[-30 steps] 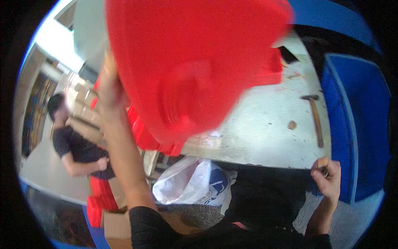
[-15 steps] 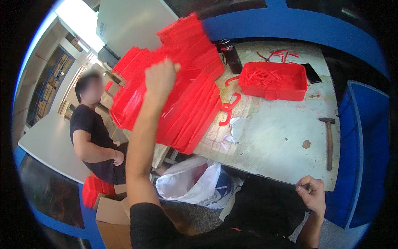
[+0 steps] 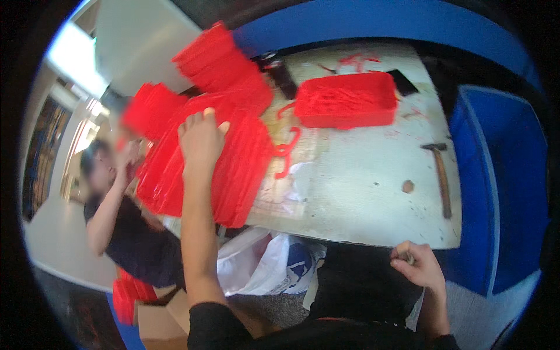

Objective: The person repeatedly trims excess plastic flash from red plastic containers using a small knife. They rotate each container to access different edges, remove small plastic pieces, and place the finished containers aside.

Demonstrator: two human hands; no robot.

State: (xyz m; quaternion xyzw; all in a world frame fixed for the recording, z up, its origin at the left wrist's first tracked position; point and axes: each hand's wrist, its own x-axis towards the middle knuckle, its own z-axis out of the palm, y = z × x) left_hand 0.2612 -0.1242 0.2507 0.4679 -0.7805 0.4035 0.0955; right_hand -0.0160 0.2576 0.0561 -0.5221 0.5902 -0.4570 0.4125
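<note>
Worktop [image 3: 356,201]: pale surface, marked and stained. Hammer [image 3: 443,178], wooden-handled, lies near its right edge — head toward the far side. Dark bottle [image 3: 282,79] and flat black phone [image 3: 403,82] at the far side. Blue bin [image 3: 484,146] stands to the right. White bag [image 3: 256,268] below the near edge; cardboard box [image 3: 160,324] lower left. Co-worker [image 3: 137,236] at left — blurred, dark clothing, arm raised.

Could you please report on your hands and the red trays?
Left hand over stacked red trays, contact unclear. Right hand closed on small object. Co-worker's hand near trays.
</note>
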